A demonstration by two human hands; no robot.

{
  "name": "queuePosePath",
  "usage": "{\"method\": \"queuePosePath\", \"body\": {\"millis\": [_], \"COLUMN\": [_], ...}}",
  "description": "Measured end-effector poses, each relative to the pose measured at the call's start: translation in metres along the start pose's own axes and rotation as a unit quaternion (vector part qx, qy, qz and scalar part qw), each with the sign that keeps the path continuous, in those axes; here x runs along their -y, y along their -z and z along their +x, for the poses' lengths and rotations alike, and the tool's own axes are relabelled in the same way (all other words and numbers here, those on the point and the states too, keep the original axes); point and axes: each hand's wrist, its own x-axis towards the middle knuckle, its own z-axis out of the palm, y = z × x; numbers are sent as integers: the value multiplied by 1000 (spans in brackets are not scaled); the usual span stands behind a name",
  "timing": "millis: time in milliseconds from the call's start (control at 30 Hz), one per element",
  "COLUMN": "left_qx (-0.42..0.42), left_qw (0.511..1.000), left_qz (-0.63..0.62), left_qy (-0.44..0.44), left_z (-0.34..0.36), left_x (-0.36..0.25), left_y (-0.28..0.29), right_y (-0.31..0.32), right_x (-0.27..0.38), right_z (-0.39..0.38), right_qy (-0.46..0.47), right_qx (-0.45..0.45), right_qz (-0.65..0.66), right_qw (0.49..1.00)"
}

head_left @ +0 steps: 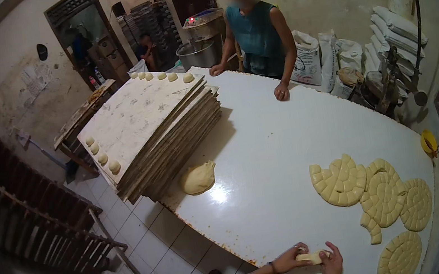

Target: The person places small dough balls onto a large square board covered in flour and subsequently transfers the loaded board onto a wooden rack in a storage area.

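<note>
Near the front edge of the white table, a short strip of pale dough stretches between my two hands. My left hand grips its left end, with a dark band at the wrist. At the other end, my right hand has its fingers closed on the dough. To the right lie flat rounds of dough scored into small pieces: one round farther off, another beside it, a third at the right and one nearest me. A smooth dough lump sits farther left.
A tall stack of boards stands at the table's left, small dough balls along its top edges. Across the table a person rests both hands on it. Wooden racks line the left; sacks and a mixer stand behind.
</note>
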Motion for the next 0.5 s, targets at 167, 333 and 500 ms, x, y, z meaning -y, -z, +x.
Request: {"method": "queuePosePath", "body": {"millis": [167, 333, 500], "left_qx": [-174, -206, 46], "left_qw": [970, 808, 851], "left_qz": [100, 537, 477], "left_qy": [139, -127, -214], "left_z": [-117, -49, -80], "left_x": [28, -6, 63], "left_y": [156, 179, 134], "right_y": [1, 6, -26], "right_x": [34, 2, -52], "right_z": [-41, 43, -29], "right_qy": [-15, 344, 298], "right_qx": [-37, -94, 90], "right_qz": [-153, -524, -433], "right_qw": [987, 773, 846]}}
